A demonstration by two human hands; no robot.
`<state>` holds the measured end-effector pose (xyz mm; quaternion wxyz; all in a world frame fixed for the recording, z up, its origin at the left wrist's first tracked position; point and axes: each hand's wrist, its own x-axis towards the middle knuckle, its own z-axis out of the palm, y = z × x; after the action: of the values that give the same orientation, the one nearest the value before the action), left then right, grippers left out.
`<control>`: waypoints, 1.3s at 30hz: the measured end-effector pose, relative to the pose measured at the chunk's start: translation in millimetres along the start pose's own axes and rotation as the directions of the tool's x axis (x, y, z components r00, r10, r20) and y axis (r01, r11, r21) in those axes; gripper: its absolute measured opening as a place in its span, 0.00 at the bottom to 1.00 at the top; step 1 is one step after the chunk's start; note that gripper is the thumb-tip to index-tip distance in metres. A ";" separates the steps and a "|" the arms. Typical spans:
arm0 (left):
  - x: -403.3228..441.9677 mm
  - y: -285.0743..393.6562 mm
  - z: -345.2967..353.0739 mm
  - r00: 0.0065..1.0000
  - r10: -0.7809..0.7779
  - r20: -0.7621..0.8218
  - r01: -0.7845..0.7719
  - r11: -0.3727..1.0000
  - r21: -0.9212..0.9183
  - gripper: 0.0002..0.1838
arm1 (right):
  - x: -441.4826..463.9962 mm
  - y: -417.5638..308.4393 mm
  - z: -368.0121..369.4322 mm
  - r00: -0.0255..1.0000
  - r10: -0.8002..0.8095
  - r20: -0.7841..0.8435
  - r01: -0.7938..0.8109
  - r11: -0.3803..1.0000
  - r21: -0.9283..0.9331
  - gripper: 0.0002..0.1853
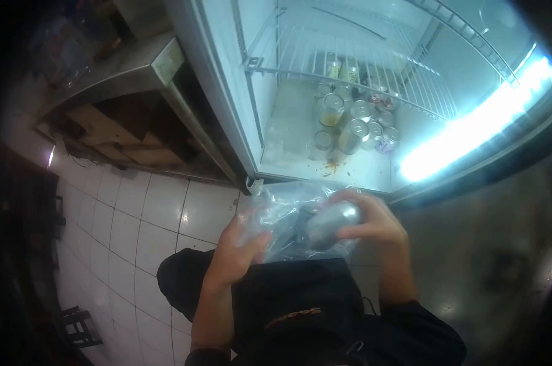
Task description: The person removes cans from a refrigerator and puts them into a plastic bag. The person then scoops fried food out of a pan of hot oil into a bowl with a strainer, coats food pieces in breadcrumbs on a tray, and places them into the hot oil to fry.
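Observation:
A silvery can (334,224) is in my right hand (373,221), its fingers wrapped round the can's right side. My left hand (238,249) grips the left side of a clear plastic bag (282,210), held over my lap. The can lies against the bag's right part; whether it is inside the bag I cannot tell. Beyond the bag, several cans (356,128) stand on the bottom of an open fridge (294,155), some upright and at least one leaning.
A white wire shelf (349,76) hangs above the cans. Orange-brown crumbs (333,166) lie near the fridge's front edge. A bright light strip (477,125) runs down the right side. At left stands a metal-topped table (129,70) on white floor tiles (160,198).

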<state>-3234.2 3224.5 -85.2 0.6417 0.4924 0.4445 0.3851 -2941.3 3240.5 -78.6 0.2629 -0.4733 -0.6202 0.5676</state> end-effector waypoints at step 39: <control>-12.4 18.2 5.5 0.930 0.179 -0.320 -0.236 0.960 -0.150 0.27 | 131.4 155.7 -115.0 0.380 -0.199 -0.904 -0.650 0.637 -0.413 0.31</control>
<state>-3233.8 3215.4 -64.4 0.5643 0.4097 0.4451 0.5617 -2851.4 3394.9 -229.8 0.2481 -0.8493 -0.4638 -0.0444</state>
